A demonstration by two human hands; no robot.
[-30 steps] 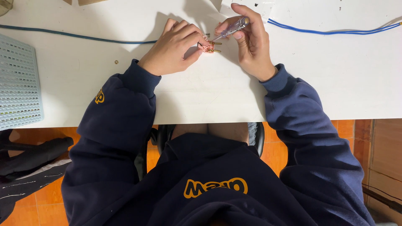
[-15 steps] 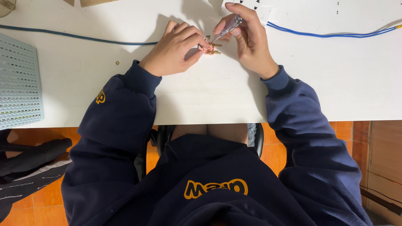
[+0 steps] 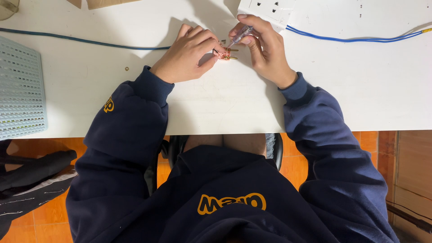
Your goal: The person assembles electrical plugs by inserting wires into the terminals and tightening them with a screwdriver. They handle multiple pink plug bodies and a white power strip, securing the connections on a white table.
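Observation:
My left hand [image 3: 186, 54] rests on the white table [image 3: 135, 90] and pinches a small red plug part with brass pins [image 3: 225, 54]. My right hand [image 3: 263, 47] grips a clear-handled screwdriver [image 3: 240, 34], its tip pointing down into the red part. Both hands meet near the table's far middle, fingers curled around their things. The blue cable [image 3: 85, 41] runs from the left edge under my left hand.
A white socket strip [image 3: 270, 9] lies just beyond my right hand, with blue wires [image 3: 351, 39] trailing right. A pale perforated basket [image 3: 20, 90] sits at the table's left edge. A small screw [image 3: 127, 69] lies loose near my left sleeve. Cardboard [image 3: 103, 3] shows at the top.
My right hand has tilted the screwdriver more upright and drawn it a little closer to the red part. My left hand keeps its hold in the same place.

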